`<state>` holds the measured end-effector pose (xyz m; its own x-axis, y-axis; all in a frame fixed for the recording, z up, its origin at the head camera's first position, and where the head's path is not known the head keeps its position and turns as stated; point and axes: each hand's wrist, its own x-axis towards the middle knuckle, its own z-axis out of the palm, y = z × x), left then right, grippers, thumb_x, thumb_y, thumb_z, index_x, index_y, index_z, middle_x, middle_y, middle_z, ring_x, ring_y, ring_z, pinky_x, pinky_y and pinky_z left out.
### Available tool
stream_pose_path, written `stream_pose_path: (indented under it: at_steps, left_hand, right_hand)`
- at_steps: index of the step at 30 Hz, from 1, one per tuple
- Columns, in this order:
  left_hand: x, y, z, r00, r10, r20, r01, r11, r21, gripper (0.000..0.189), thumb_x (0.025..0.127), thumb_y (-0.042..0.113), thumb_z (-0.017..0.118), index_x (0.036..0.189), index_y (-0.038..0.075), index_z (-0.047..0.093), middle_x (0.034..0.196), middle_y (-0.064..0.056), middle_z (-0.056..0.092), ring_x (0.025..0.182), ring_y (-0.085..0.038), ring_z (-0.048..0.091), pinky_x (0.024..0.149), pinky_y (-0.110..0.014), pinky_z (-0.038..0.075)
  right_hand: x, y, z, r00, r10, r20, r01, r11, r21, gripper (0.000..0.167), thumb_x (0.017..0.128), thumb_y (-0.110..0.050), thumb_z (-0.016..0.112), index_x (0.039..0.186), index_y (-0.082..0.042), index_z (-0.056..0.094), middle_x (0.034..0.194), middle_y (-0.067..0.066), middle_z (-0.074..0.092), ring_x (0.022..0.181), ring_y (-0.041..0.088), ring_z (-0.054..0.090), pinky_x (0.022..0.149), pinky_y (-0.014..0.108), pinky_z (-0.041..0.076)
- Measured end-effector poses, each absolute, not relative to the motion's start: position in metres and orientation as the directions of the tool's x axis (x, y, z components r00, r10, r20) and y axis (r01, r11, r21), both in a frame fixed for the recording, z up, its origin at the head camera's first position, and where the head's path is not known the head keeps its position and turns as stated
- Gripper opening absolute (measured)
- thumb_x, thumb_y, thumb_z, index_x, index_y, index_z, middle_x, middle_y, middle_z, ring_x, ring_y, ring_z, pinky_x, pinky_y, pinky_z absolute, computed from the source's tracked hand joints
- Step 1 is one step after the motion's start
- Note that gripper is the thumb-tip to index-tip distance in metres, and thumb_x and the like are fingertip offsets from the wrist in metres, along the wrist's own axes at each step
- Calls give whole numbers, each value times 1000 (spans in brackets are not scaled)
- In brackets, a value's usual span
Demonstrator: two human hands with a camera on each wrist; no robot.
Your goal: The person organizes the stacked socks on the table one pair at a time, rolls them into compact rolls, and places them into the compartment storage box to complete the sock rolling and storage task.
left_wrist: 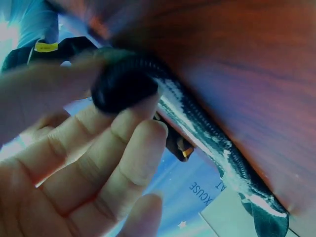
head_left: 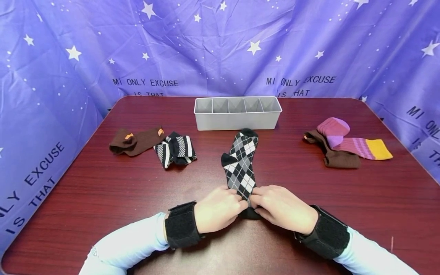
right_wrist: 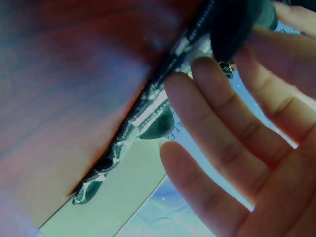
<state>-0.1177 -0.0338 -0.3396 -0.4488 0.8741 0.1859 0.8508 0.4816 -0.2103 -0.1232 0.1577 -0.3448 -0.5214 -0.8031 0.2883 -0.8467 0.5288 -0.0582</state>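
A black, white and grey argyle sock [head_left: 244, 164] lies lengthwise on the table, its black heel pointing left. At its near end, my left hand [head_left: 220, 209] pinches the black band from the left. Opposite it, my right hand [head_left: 283, 208] pinches the same band from the right. Both wrist views show the dark band [left_wrist: 126, 86] curling up off the table between thumb and fingers, while the rest of the sock [right_wrist: 143, 111] stays flat. Part of the band is hidden under the fingers in the head view.
A grey box [head_left: 237, 121] with several compartments stands at the back. To the left lie a brown sock [head_left: 146, 141] and a black-and-white patterned sock [head_left: 175, 149]. A pink-and-yellow sock [head_left: 357, 147] overlaps another brown sock [head_left: 342, 159] on the right.
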Motion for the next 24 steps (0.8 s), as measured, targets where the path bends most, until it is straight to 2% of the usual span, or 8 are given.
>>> stream_pose_path:
  at_steps: [3, 5, 10, 13, 18, 24]
  left_hand:
    - [-119, -34, -341, -467, 855, 225, 850, 505, -152, 23, 67, 22, 65, 85, 17, 53, 64, 8, 58, 65, -9, 55, 55, -25, 41]
    - [-120, -35, -341, -484, 843, 234, 848, 518, -113, 30, 65, 20, 66, 89, 16, 49, 63, 7, 57, 64, -10, 55, 53, -25, 41]
    - [-123, -37, -345, -497, 833, 242, 842, 530, -96, 36, 64, 14, 66, 93, 15, 46, 66, 7, 58, 64, -10, 56, 53, -25, 42]
    - [-122, -38, -346, -504, 830, 238, 837, 537, -104, 37, 64, 16, 67, 94, 16, 47, 69, 7, 59, 65, -10, 55, 54, -25, 43]
    - [-121, -38, -346, -527, 811, 254, 809, 570, -142, 31, 66, 14, 65, 94, 18, 52, 78, 6, 57, 69, -10, 53, 53, -23, 42]
    - [-122, -34, -344, -505, 812, 292, 789, 571, -226, 23, 70, 16, 62, 93, 21, 57, 83, 8, 52, 69, -8, 50, 50, -21, 39]
  right_hand:
    - [-123, 158, -343, -518, -808, 282, -851, 521, -71, 17, 70, -26, 65, 67, -22, 49, 64, -13, 40, 57, 1, 38, 58, 22, 37]
    - [-123, 158, -342, -523, -810, 265, -849, 522, -83, 21, 67, -32, 67, 68, -22, 48, 64, -13, 41, 58, 1, 37, 59, 22, 37]
    - [-125, 157, -342, -538, -815, 216, -843, 527, -108, 29, 56, -21, 72, 65, -20, 45, 64, -13, 40, 59, 2, 36, 60, 23, 37]
    - [-126, 156, -342, -532, -819, 216, -846, 524, -98, 26, 56, -15, 71, 65, -20, 47, 63, -13, 42, 59, 2, 39, 61, 23, 38]
    - [-128, 156, -343, -519, -822, 234, -851, 522, -55, 21, 60, -14, 70, 71, -21, 53, 65, -14, 50, 62, 4, 48, 62, 24, 40]
    - [-132, 155, -342, -556, -792, 251, -821, 571, -14, 25, 59, -13, 72, 70, -18, 50, 59, -11, 49, 57, 8, 48, 58, 25, 39]
